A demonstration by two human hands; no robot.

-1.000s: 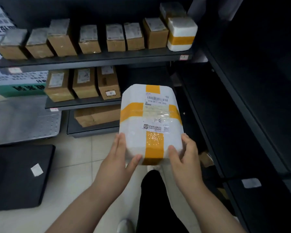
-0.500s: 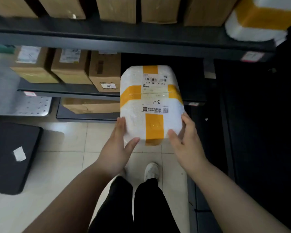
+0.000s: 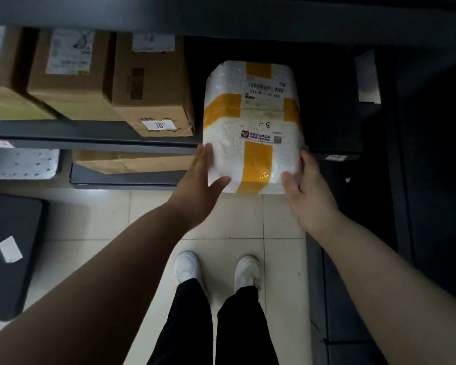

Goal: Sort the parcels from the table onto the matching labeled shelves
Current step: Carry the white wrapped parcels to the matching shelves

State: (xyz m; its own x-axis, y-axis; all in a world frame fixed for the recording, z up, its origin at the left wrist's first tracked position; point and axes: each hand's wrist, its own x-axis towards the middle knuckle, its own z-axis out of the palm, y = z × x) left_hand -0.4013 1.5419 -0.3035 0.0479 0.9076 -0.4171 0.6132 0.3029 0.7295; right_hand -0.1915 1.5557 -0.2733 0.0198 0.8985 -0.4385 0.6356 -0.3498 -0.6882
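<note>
1. One white foam parcel [image 3: 252, 127], crossed with yellow tape, sits partly on the middle shelf [image 3: 90, 133], clasped between left hand [image 3: 198, 191] and right hand [image 3: 309, 198].
2. Three cardboard boxes [image 3: 148, 85] stand beside it; the leftmost is cut off.

White foam parcel [image 3: 253, 127], yellow-taped, marked "8-1" perhaps, at shelf [image 3: 90, 133] edge.

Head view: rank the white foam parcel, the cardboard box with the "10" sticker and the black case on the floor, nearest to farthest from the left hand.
1. White foam parcel: held, touching the left hand.
2. Cardboard box: on the shelf, up-left of the hand.
3. Black case: on the floor, far left.
</note>
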